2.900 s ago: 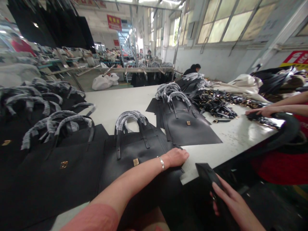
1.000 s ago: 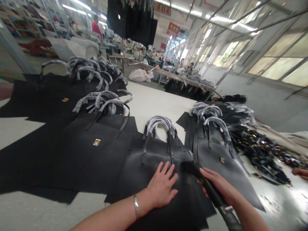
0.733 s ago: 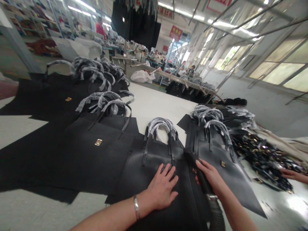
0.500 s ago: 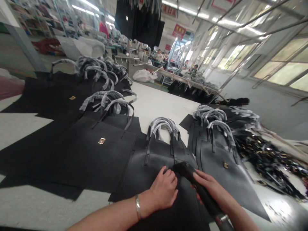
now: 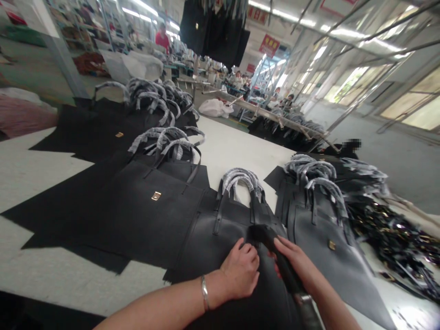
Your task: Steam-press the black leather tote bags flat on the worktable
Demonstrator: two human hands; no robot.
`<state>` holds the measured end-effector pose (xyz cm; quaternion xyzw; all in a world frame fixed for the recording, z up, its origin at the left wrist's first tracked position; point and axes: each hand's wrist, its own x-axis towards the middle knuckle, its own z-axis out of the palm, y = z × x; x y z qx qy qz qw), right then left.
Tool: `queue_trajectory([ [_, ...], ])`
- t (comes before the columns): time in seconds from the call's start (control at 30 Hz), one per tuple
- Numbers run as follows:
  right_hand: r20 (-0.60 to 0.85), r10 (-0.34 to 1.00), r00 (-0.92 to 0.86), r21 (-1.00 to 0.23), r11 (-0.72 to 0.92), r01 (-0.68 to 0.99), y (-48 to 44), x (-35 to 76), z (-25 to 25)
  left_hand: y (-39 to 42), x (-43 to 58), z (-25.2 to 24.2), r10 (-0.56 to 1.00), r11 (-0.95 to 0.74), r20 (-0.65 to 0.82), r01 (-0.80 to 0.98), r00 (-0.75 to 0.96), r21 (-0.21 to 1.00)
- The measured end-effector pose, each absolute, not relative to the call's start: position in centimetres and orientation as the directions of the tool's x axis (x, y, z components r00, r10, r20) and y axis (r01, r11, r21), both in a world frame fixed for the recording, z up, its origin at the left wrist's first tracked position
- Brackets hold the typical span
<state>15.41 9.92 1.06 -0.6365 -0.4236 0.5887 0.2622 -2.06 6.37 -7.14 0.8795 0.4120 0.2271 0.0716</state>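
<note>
A black bag panel (image 5: 206, 247) lies flat in front of me, with wrapped handles (image 5: 240, 176) at its far edge. My left hand (image 5: 240, 270), wearing a silver bracelet (image 5: 204, 292), rests on this panel with its fingers curled together; whatever they hold is hidden. In my right hand (image 5: 292, 256) is a black handheld tool (image 5: 287, 268) with a thick handle, a bent head and a metal collar. The tool's head sits over the panel, just beyond my left fingertips. Its exact kind is unclear.
More black bag panels with a gold clasp (image 5: 156, 196) overlap on the left. Another stack (image 5: 330, 233) is on the right, beside a heap of black straps with metal fittings (image 5: 392, 233). All lie on a pale table (image 5: 227, 142). Panels hang overhead (image 5: 213, 36).
The view has turned slightly left, so things appear farther right. Both hands stay close together at the same panel; the tool is still held in my right hand.
</note>
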Motion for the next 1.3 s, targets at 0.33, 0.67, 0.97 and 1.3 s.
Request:
queue_trajectory([
  [0.33, -0.482, 0.866, 0.131, -0.845, -0.499, 0.190, 6.1, 18.7, 2.3, 5.1, 1.1, -7.5, 0.804, -0.595, 0.295, 0.698, 0.516, 0.398],
  [0.67, -0.549, 0.836, -0.002, -0.792, -0.520, 0.320, 3.2, 15.1, 2.6, 1.6, -3.5, -6.9, 0.681, -0.710, 0.295, 0.506, 0.670, 0.489],
  [0.97, -0.583, 0.784, -0.215, -0.781, -0.467, 0.415, 5.4, 9.0, 0.8, -1.0, -9.0, -8.0, 0.823, -0.562, 0.261, 0.663, 0.504, 0.495],
  [1.3, -0.699, 0.695, -0.168, -0.688, -0.589, 0.425, 4.6, 9.7, 1.3, -3.1, -8.2, -8.3, 0.795, -0.606, 0.296, 0.667, 0.530, 0.434],
])
